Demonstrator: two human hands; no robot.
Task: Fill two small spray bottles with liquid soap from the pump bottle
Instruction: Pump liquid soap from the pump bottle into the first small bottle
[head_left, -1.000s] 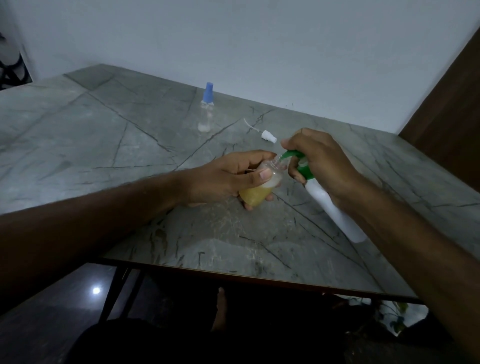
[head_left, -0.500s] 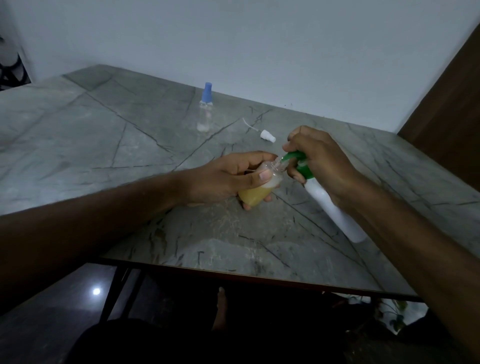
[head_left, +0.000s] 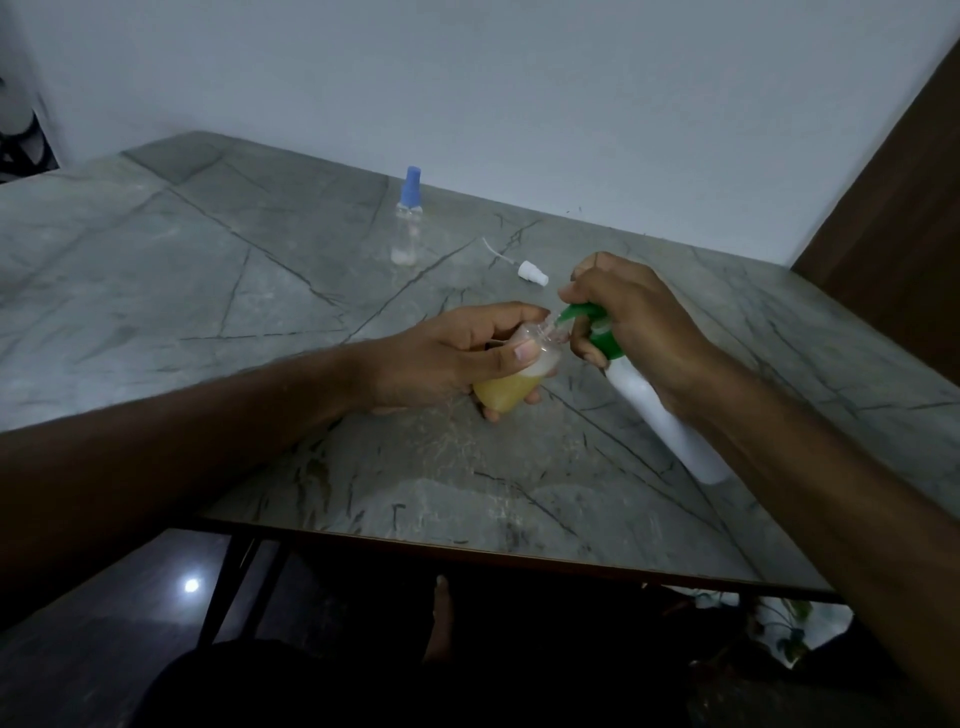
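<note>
Grey marble bench (head_left: 208, 291) ran to a pale wall. Over it the left hand (head_left: 441, 358) gripped a tilted small spray bottle (head_left: 511, 384) of yellow soap, while the right hand (head_left: 631, 317) clasped the white pump bottle (head_left: 670, 421), its green nozzle at the bottle's mouth. Well behind stood a blue-capped spray bottle (head_left: 408, 218) near a loose white sprayer cap (head_left: 532, 272).

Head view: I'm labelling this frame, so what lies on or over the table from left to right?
Blue-capped spray bottle → left hand holding the small bottle of yellow soap → loose white sprayer → right hand on the pump bottle.
</note>
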